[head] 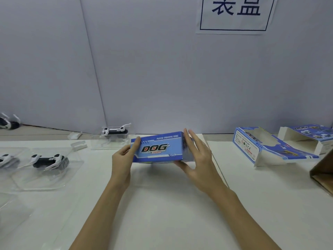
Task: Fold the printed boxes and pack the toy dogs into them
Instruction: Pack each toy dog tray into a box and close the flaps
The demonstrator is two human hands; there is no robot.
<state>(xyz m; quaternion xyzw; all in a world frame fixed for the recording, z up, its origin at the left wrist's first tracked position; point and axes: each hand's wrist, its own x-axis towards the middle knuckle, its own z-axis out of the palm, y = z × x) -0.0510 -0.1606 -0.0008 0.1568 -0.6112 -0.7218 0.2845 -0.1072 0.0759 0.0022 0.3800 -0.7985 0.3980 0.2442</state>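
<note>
1. Blue printed box [158, 148], held between both hands above the white table [162, 204]; its facing panel reads "DOG" in large letters, and the panel above it reads "FUNNY MOVING DOG".
2. Left hand [122, 159]: grips the box's left end, thumb curled over the front panel.
3. Right hand [196, 156]: fingers straight and spread against the box's right end, thumb under the lower edge.
4. Unfolded box [266, 147], well to the right of the right hand; "DOG" shows beside its window cut-out, and a CE mark is legible among small print too fine to read.
5. Second open box [306, 138], beyond item 4, also printed "DOG".
6. Toy dog [50, 161], black and white, in a clear tray [36, 179], left of the left hand.
7. Another toy dog [115, 131], beyond the left hand, on a clear tray.
8. Wall sign [236, 13], above the right hand, with 2 large Chinese characters, partly cropped.
</note>
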